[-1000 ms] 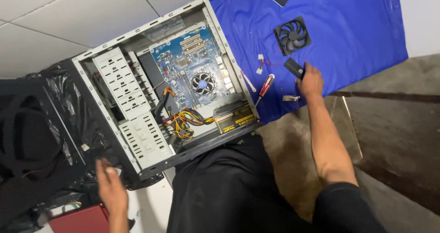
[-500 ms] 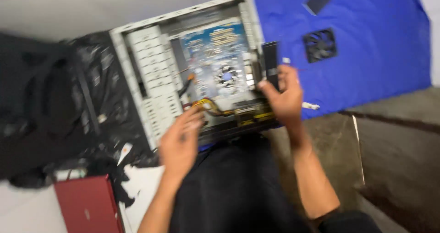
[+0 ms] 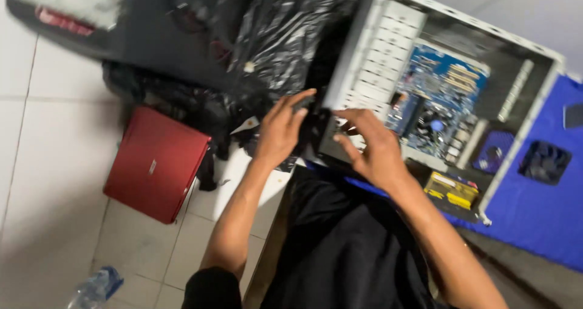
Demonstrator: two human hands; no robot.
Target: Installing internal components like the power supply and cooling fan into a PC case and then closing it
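White tiled floor (image 3: 54, 181); blue cloth (image 3: 534, 212) under computer case (image 3: 388, 35).

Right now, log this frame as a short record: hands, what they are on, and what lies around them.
View: head camera looking down, image blurred
Left hand: fingers on the front end of the open computer case
Right hand: on the same front end, beside the left hand; grip unclear
Inside case: blue motherboard, yellow-labelled power supply
Left of case: black plastic bag, red laptop on tile floor
Right: loose fan on blue cloth
Bottom left: plastic bottle
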